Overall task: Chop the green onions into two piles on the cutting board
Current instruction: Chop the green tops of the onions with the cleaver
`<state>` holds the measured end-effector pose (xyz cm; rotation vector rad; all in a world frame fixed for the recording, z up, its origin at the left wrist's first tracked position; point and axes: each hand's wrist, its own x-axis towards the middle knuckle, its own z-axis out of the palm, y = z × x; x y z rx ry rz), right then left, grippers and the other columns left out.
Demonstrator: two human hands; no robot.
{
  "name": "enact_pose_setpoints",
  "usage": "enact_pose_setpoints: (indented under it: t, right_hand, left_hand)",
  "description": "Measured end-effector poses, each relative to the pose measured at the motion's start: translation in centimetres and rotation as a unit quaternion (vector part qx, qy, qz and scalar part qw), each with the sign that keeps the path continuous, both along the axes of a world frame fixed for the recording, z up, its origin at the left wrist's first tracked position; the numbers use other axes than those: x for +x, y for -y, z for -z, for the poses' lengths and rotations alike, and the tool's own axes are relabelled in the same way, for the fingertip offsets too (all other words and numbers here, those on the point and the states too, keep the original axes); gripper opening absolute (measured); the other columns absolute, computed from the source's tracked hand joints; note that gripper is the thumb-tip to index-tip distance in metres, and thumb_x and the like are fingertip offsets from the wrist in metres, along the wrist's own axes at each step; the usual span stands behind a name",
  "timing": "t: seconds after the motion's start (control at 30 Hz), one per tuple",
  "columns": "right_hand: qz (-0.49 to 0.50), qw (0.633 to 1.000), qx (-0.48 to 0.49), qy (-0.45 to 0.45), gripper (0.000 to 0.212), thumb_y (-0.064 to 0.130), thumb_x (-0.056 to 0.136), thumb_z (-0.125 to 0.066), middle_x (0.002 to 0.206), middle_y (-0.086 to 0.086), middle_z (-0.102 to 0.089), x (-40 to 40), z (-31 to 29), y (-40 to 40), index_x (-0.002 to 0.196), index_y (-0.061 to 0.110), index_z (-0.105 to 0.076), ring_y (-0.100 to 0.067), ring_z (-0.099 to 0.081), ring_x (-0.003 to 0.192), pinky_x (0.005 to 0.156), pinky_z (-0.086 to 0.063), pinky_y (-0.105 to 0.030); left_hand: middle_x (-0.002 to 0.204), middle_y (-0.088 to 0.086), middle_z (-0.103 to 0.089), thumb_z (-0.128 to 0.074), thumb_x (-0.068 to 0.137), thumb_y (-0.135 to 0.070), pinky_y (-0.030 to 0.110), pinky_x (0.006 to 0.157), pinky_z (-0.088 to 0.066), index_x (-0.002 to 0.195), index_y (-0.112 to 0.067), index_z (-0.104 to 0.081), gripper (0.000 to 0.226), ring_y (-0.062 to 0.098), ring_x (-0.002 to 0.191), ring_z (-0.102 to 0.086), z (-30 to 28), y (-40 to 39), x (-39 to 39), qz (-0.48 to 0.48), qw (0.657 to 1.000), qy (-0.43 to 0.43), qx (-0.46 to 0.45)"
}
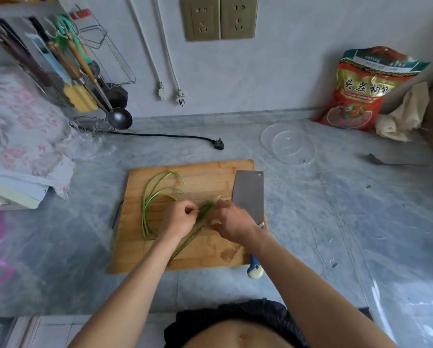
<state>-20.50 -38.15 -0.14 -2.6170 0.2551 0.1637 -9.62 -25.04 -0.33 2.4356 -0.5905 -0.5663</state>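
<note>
**Two hands on onions, cleaver idle**

Both hands met mid-board (210,259). Your left hand (179,217) and right hand (231,223) each pinched the onions (205,209) between them. More stalks (150,197) lay curled to the left. You handled light, limp, springy stalks; bunch them tight near the cut. The cleaver (249,194) lay flat, untouched. Fingertips hid the pinch points; stalk count unclear.

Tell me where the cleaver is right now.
In the head view the cleaver lies flat on the right side of the cutting board, just right of the right hand, its blue handle sticking off the board's near edge.
</note>
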Motion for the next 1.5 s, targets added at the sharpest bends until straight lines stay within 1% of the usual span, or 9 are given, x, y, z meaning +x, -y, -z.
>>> enact_pose_setpoints:
  t: [0.37,0.5,0.6,0.73,0.87,1.07,1.27,1.4,1.5]
  right_hand:
    - [0.000,0.995,-0.076,0.063,0.016,0.015,0.097,-0.046,0.108,-0.011,-0.054,0.5,1.5,1.1,0.103,0.006,-0.058,-0.029,-0.049,0.100,0.084,-0.040,-0.039]
    - [0.010,0.996,-0.058,0.060,0.015,0.017,0.090,-0.059,0.103,-0.012,-0.057,0.8,1.6,1.6,0.100,0.005,-0.061,-0.032,-0.053,0.096,0.081,-0.044,-0.042]
    - [0.067,0.994,-0.017,0.081,0.017,0.008,0.082,-0.062,0.097,-0.013,-0.057,0.4,1.6,2.1,0.098,0.003,-0.064,-0.035,-0.055,0.089,0.069,-0.050,-0.042]
    - [0.195,0.974,0.022,0.110,0.020,0.008,0.085,-0.056,0.098,-0.013,-0.056,-1.5,0.9,2.8,0.103,0.003,-0.063,-0.034,-0.055,0.089,0.061,-0.050,-0.039]
    - [0.301,0.953,0.026,0.036,0.030,0.025,0.088,-0.057,0.109,-0.009,-0.052,-4.3,0.0,2.9,0.112,0.008,-0.055,-0.029,-0.053,0.097,0.068,-0.046,-0.034]
    - [0.358,0.921,0.024,-0.150,0.043,0.050,0.081,-0.059,0.082,-0.001,-0.047,-7.3,-0.9,2.4,0.089,0.011,-0.042,-0.025,-0.053,0.076,0.059,-0.040,-0.033]
    - [0.425,0.877,0.189,-0.122,0.030,0.027,0.064,-0.065,0.062,-0.003,-0.047,-7.6,-0.8,3.0,0.068,0.009,-0.041,-0.018,-0.043,0.052,0.045,-0.032,-0.026]
    - [0.449,0.827,0.332,-0.062,0.023,0.018,0.078,-0.064,0.077,-0.015,-0.062,-8.6,-1.8,4.0,0.089,0.006,-0.047,-0.021,-0.060,0.050,0.043,-0.049,-0.027]
    - [0.387,0.891,0.237,0.011,0.012,0.011,0.082,-0.055,0.068,-0.010,-0.053,-9.4,-2.1,3.6,0.084,0.005,-0.044,-0.027,-0.052,0.049,0.038,-0.041,-0.030]
  left_hand:
    - [0.086,-0.010,-0.066,-0.069,0.090,-0.015,0.021,0.075,-0.043,0.090,-0.020,-0.073,0.007,0.011,0.088,-0.064,0.3,-3.8,0.4,0.041,0.999,0.011,0.012]
    - [0.105,-0.004,-0.061,-0.072,0.088,-0.023,0.026,0.086,-0.051,0.110,-0.018,-0.072,0.023,0.014,0.100,-0.064,0.9,-3.7,-0.5,0.066,0.997,0.044,-0.006]
    - [0.120,-0.002,-0.058,-0.072,0.087,-0.036,0.036,0.087,-0.054,0.124,-0.020,-0.067,0.040,0.016,0.107,-0.059,1.2,-2.8,-1.3,0.089,0.993,0.075,-0.005]
    - [0.106,0.002,-0.063,-0.075,0.086,-0.030,0.037,0.071,-0.055,0.114,-0.016,-0.073,0.032,0.022,0.090,-0.064,2.3,-1.9,-2.3,0.092,0.984,0.147,-0.029]
    - [0.093,0.003,-0.065,-0.076,0.085,-0.017,0.038,0.064,-0.055,0.102,-0.013,-0.077,0.018,0.024,0.078,-0.065,3.4,-1.4,-2.9,0.080,0.978,0.179,-0.073]
    - [0.088,0.007,-0.066,-0.077,0.081,-0.005,0.032,0.058,-0.054,0.098,-0.009,-0.078,0.018,0.027,0.072,-0.065,3.7,-0.2,-3.5,0.098,0.967,0.216,-0.092]
    - [0.088,0.007,-0.065,-0.073,0.084,-0.005,0.033,0.052,-0.051,0.094,-0.009,-0.076,0.012,0.031,0.068,-0.064,3.9,0.5,-3.9,0.127,0.959,0.240,-0.074]
    - [0.093,0.006,-0.070,-0.066,0.087,-0.007,0.038,0.064,-0.057,0.099,-0.009,-0.074,0.015,0.031,0.078,-0.067,4.2,0.7,-3.7,0.131,0.956,0.245,-0.096]
    - [0.091,0.005,-0.070,-0.061,0.087,-0.012,0.039,0.068,-0.058,0.094,-0.009,-0.074,0.014,0.029,0.081,-0.068,4.5,1.1,-3.8,0.140,0.954,0.237,-0.116]
